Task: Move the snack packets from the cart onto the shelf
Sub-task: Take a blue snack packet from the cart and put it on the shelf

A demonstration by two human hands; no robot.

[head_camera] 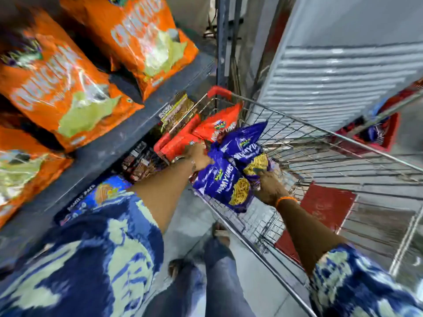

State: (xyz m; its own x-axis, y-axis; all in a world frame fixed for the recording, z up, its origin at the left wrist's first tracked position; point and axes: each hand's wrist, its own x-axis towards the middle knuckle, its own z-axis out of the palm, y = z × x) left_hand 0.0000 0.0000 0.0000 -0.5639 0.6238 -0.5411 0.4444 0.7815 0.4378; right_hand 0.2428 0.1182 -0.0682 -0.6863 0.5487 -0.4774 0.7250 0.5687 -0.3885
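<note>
My left hand [198, 156] reaches into the wire cart [320, 161] at the centre of the frame, fingers closed on the top edges of the packets where a red packet [180, 143] meets the blue ones; which one it pinches I cannot tell, since the fingertips are hidden behind the foil. My right hand [270, 186] is wrapped around the lower side of a blue Yumyums packet [223, 185], thumb on its face. A second blue packet [242, 143] lies just above it, touching, and a second red packet [219, 126] leans against the cart's far corner by the red handle [219, 91].

Patterned blue-and-white sleeves [96, 255] fill the lower corners, and an orange band [285, 200] sits on my right wrist.

At upper left, large orange snack bags [57, 83] lie on a dark grey shelf [128, 131]; their lettering is smeared by blur. Goods on the shelf below, dark boxes [142, 161] and a blue pack [96, 195], are partly cut off by my arm. At right stands a grey slatted panel [343, 83]. The floor [190, 227] is pale grey.
</note>
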